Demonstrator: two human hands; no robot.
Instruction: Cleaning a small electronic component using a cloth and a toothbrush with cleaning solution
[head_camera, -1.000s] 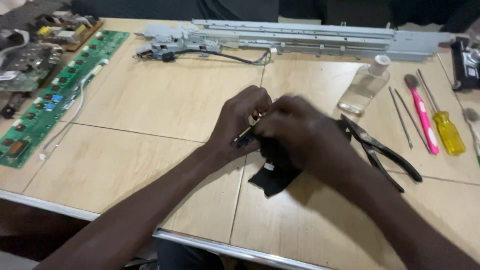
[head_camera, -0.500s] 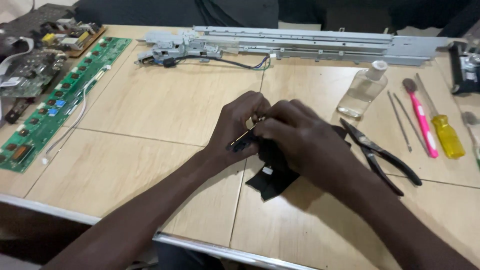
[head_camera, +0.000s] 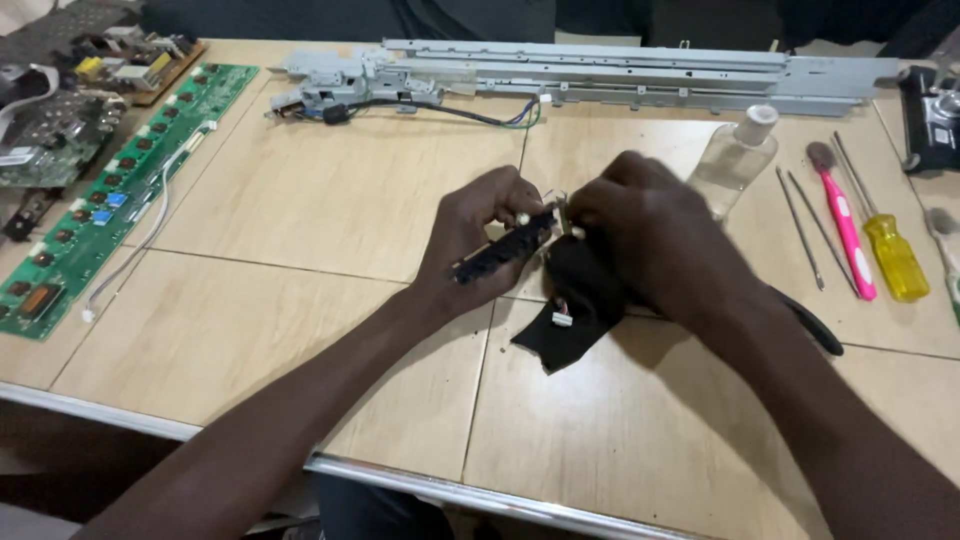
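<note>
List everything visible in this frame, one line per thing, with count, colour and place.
Narrow board: 1, black, held in the left hand at table centre.
Black piece: 1, with a white connector, under the right hand.
Metal rail: 1, grey, along the far edge, wires at its left end.
Long circuit board: 1, green, left side.
Other circuit boards: several, far-left corner.
Bottle: 1, clear with white cap, right of centre.
Pliers: 1, black handles, mostly hidden by the right arm.
Thin metal tools: 2, grey, right.
Brush: 1, pink, right.
Screwdriver: 1, yellow handle, right.
Table: 1, light wood, metal front edge.
Left hand: 1, gripping the narrow board.
Right hand: 1, fingers at the board's end.
</note>
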